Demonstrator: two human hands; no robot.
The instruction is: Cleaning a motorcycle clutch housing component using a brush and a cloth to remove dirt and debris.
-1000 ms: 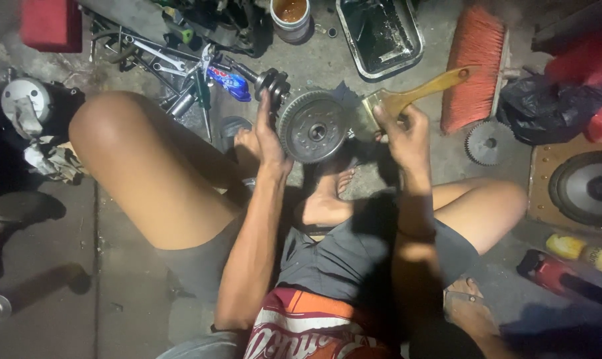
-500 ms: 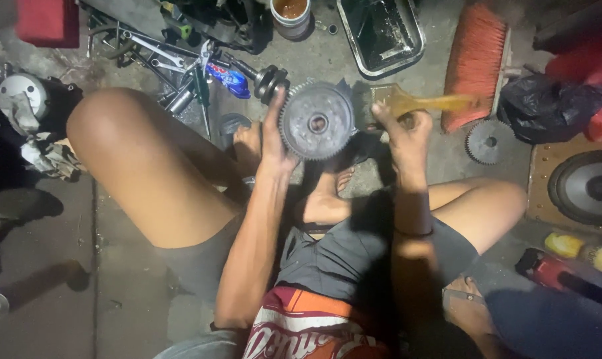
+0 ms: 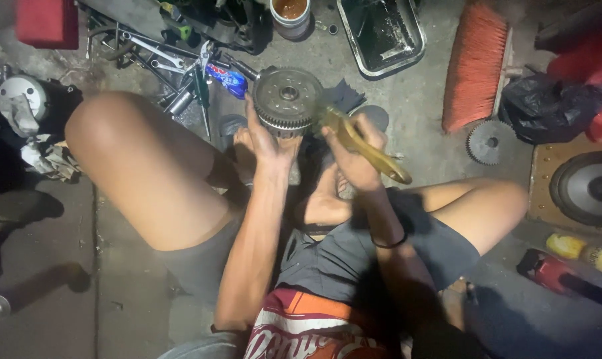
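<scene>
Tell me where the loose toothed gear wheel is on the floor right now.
In the head view the toothed gear wheel lies flat on the concrete floor at the right, just below the orange brush and left of the black plastic bag, beyond the right hand.

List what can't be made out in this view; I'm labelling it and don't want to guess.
- Head view: brush bristles, hidden between the round toothed metal part and the right hand.
- Left hand fingers: behind the part, out of sight.
- Red box and metal tray: cut off by the top edge.
- Speaker: cut off by the right edge.
- Tools beyond the knee: too tangled and dim to tell apart.
</scene>
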